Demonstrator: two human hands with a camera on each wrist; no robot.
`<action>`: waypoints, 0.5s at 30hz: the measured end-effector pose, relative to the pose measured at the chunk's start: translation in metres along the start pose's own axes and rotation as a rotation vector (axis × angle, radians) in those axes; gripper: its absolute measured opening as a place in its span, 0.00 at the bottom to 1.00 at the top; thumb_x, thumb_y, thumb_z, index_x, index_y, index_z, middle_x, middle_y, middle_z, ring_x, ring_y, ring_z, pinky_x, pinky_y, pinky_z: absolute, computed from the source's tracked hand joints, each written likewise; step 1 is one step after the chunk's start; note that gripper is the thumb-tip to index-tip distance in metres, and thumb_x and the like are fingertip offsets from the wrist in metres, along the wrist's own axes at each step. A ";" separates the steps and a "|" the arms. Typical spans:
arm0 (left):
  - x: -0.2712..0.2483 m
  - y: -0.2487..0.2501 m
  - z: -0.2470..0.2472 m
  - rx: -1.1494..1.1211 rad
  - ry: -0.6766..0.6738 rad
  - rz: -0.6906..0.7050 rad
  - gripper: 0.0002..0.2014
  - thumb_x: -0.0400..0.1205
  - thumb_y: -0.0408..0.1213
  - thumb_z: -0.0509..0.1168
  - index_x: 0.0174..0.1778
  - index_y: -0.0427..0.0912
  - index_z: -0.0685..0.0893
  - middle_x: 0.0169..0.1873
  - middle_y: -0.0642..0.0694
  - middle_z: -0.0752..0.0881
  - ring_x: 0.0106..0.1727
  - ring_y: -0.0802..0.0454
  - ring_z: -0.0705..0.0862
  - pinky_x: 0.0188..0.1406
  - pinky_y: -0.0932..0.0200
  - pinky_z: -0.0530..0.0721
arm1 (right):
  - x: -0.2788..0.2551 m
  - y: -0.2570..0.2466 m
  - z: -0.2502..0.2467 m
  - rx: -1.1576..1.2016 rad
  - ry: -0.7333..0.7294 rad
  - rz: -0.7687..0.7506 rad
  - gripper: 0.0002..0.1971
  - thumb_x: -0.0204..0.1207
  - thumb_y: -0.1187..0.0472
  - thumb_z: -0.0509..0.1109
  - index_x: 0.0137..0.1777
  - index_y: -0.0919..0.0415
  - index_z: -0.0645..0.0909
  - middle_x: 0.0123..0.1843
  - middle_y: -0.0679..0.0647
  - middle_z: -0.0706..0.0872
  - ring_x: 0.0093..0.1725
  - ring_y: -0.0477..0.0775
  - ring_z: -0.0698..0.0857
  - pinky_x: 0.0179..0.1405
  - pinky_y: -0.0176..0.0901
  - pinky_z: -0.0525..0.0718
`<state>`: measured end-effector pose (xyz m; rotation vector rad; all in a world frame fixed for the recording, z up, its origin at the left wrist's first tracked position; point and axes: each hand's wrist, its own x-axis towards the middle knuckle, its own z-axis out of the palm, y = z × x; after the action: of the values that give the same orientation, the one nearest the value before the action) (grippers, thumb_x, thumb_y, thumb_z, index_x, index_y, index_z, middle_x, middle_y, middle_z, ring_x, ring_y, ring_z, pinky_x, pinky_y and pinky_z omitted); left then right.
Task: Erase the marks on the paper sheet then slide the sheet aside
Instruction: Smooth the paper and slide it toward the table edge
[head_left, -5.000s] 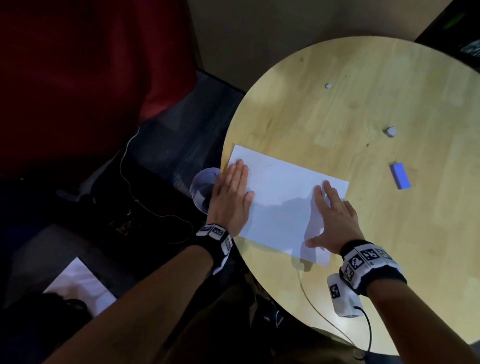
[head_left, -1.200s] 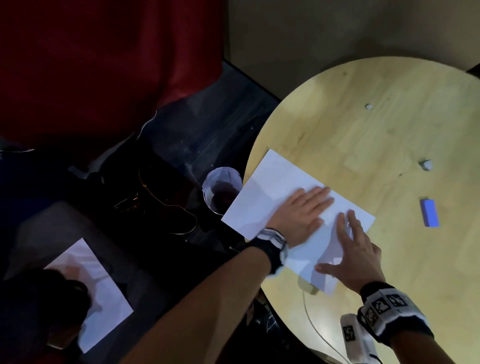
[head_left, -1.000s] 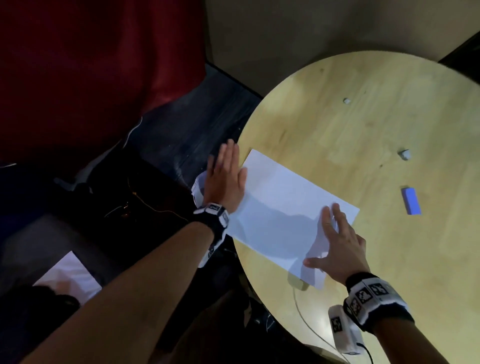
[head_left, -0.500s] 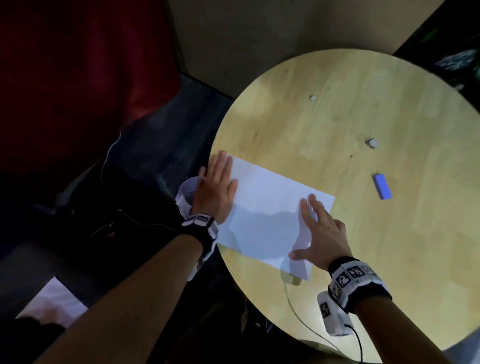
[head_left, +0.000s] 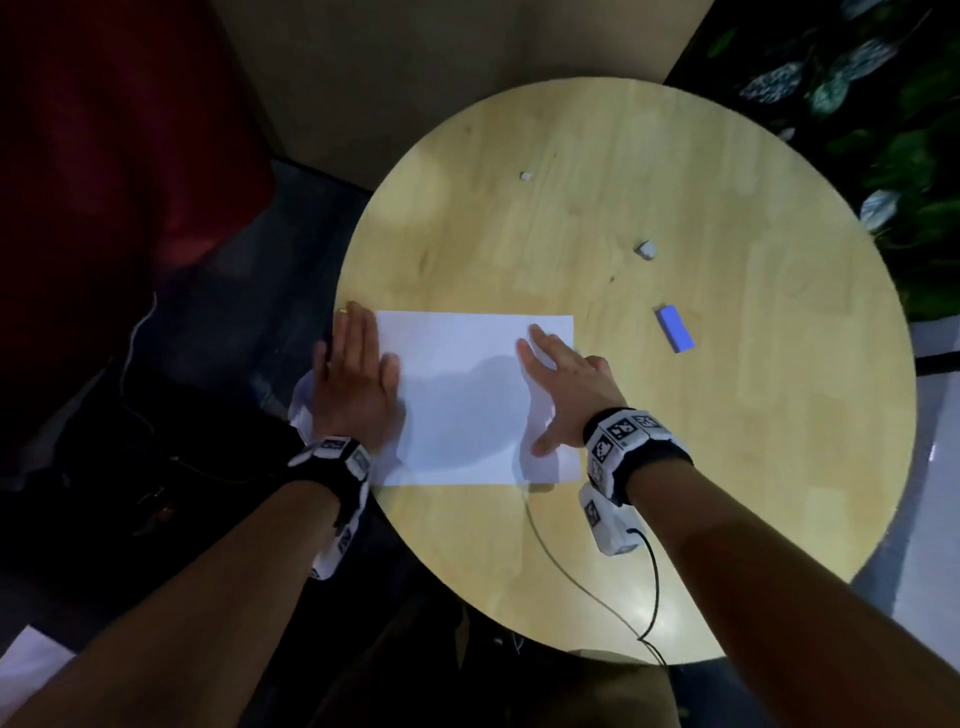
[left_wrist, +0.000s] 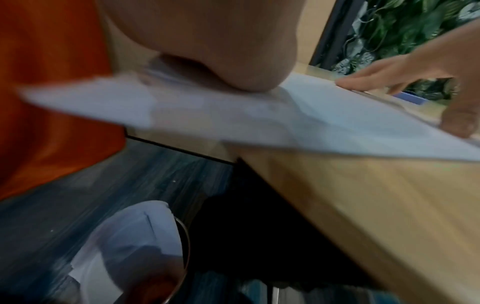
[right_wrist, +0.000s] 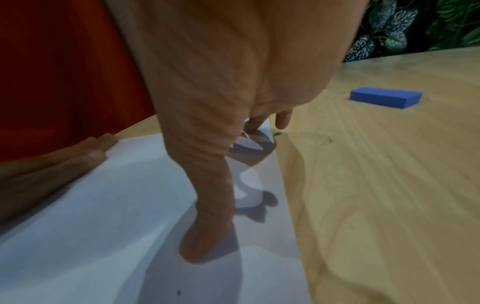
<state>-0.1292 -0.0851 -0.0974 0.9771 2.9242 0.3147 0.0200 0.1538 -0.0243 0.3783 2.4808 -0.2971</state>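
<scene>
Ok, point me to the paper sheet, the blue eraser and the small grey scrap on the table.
paper sheet (head_left: 457, 364), head view, bare middle between the hands.
blue eraser (head_left: 675, 336), head view, centre of its top face.
small grey scrap (head_left: 645, 250), head view, its middle, beyond the eraser.

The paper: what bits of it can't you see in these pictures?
- Head view: the paper sheet has its left edge hidden under the left hand.
- Left wrist view: its near corner is blurred.
- Right wrist view: faint marks are too small to read; the right hand and its shadow cover the middle.
</scene>
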 end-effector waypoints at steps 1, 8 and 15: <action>0.003 -0.002 -0.003 -0.001 0.021 -0.038 0.30 0.90 0.42 0.49 0.87 0.31 0.57 0.87 0.35 0.59 0.88 0.41 0.59 0.82 0.38 0.59 | 0.002 0.000 -0.001 -0.010 0.003 -0.003 0.70 0.53 0.38 0.82 0.83 0.46 0.34 0.84 0.45 0.28 0.84 0.47 0.39 0.77 0.53 0.54; -0.009 0.059 0.000 -0.127 -0.141 0.464 0.28 0.91 0.46 0.49 0.87 0.38 0.63 0.87 0.42 0.61 0.88 0.46 0.60 0.82 0.42 0.66 | 0.008 -0.004 -0.004 0.013 0.018 0.032 0.69 0.54 0.37 0.82 0.83 0.47 0.34 0.84 0.47 0.30 0.84 0.49 0.40 0.78 0.54 0.57; -0.006 0.011 -0.013 -0.016 -0.008 -0.113 0.31 0.91 0.42 0.52 0.87 0.29 0.56 0.87 0.32 0.57 0.88 0.38 0.57 0.82 0.39 0.61 | 0.009 -0.005 -0.002 0.069 0.007 0.032 0.70 0.54 0.41 0.84 0.84 0.50 0.34 0.84 0.48 0.29 0.84 0.48 0.37 0.79 0.54 0.53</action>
<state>-0.1198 -0.0825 -0.0825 0.8053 2.9498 0.3272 0.0105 0.1513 -0.0277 0.4477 2.4735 -0.3697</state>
